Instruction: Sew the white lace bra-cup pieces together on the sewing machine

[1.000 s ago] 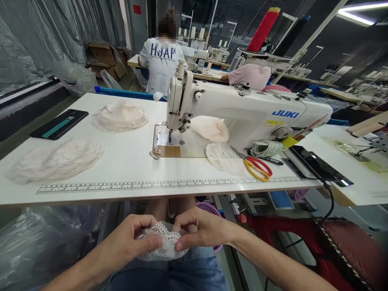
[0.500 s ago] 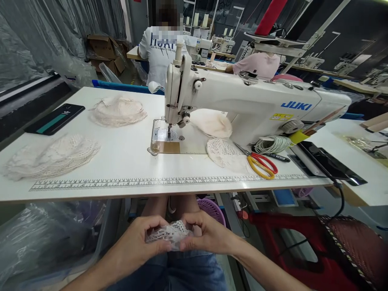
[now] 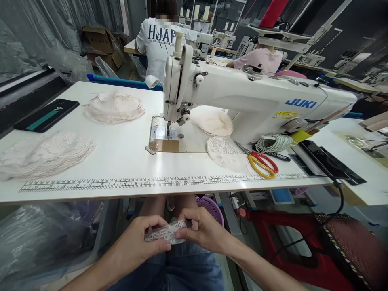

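Note:
Over my lap, below the table's front edge, a bunched piece of white lace fabric is stretched between both hands. My left hand grips its left end, thumb in front and fingers behind. At the other end, my right hand pinches the lace between thumb and fingers. On the table above, a sewing machine stands with its presser foot over the needle plate, no fabric under it. Round lace pieces lie by the machine bed, touching the yellow-and-red scissors.
Two stacks of cream lace pieces, one near and one farther back, lie on the left of the table beside a black phone. A printed ruler runs along the front edge. A purple basket stands below. Two people sit beyond the machine.
My right hand has shifted slightly left and up along the lace, which now looks flatter and more folded. My left hand keeps its grip. The view has tilted slightly.

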`<state>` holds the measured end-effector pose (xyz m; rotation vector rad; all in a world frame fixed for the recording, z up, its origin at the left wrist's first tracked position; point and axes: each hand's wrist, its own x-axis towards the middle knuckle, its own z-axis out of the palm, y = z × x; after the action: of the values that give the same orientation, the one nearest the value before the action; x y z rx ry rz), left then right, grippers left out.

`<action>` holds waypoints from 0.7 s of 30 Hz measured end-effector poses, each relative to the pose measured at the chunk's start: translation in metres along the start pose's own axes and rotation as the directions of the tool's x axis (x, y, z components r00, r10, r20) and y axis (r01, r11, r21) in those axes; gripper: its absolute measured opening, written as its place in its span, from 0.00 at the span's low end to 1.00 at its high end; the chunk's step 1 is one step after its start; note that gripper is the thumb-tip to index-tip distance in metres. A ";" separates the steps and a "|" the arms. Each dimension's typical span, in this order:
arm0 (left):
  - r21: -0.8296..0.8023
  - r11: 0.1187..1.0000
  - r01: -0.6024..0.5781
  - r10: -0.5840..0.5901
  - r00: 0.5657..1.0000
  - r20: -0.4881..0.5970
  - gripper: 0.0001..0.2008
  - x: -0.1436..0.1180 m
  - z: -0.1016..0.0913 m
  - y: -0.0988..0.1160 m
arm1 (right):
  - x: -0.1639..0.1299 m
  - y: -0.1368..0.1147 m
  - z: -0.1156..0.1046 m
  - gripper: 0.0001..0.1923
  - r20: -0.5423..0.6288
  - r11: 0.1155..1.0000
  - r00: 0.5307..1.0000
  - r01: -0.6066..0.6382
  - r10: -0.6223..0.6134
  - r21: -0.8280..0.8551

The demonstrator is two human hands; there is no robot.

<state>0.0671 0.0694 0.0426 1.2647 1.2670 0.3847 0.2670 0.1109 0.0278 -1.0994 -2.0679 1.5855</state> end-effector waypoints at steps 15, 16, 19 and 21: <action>0.063 0.992 -0.113 0.117 0.991 -0.071 0.10 -0.001 0.001 0.004 | 0.004 -0.001 -0.001 0.18 0.068 0.996 0.997 -0.044 0.038 0.083; 0.058 0.991 -0.120 0.124 0.990 -0.067 0.11 0.000 0.001 0.004 | 0.005 -0.001 -0.001 0.17 0.087 0.994 0.996 -0.043 0.035 0.098; 0.039 0.992 -0.123 0.125 0.991 -0.052 0.10 0.001 -0.001 0.004 | 0.007 -0.002 -0.001 0.15 0.103 0.992 0.995 -0.014 0.001 0.122; 0.040 0.992 -0.122 0.123 0.991 -0.047 0.09 0.002 -0.002 0.004 | 0.008 -0.002 -0.001 0.16 0.093 0.992 0.996 0.001 -0.012 0.125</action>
<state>0.0676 0.0737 0.0451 1.3757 1.2465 0.4856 0.2614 0.1172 0.0280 -0.9921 -1.9960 1.7681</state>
